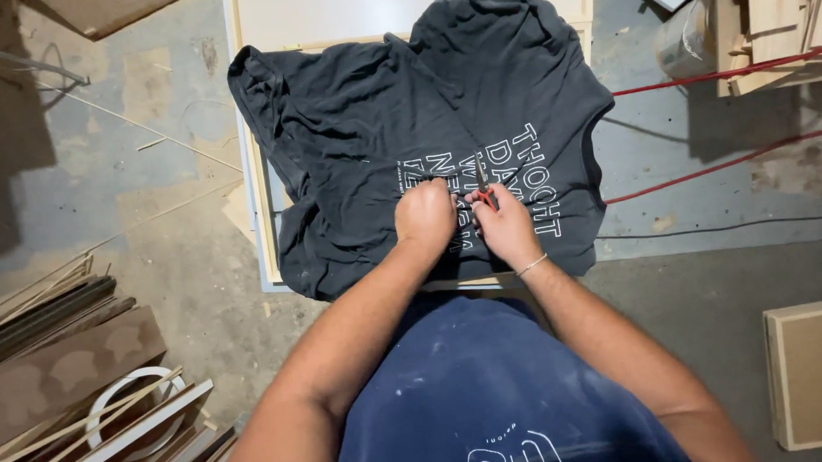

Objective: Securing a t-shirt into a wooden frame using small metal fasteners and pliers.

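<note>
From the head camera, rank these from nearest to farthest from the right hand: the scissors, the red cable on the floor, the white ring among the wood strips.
From the right hand:
1. Scissors, in its grip, over the dark shirt.
2. Red cable, on the floor to the right.
3. White ring, far lower left among the wood strips.

No packages, signs or screens in view. Only printed matter: white block lettering (506, 185) across the dark grey cotton shirt (370, 131), spread at twelve o'clock, lines running sideways and partly hidden at their near end. At six o'clock, a partial white printed design (513, 456) on the worn blue shirt (473, 385), cut off by the lower edge, specked with pale flecks.
</note>
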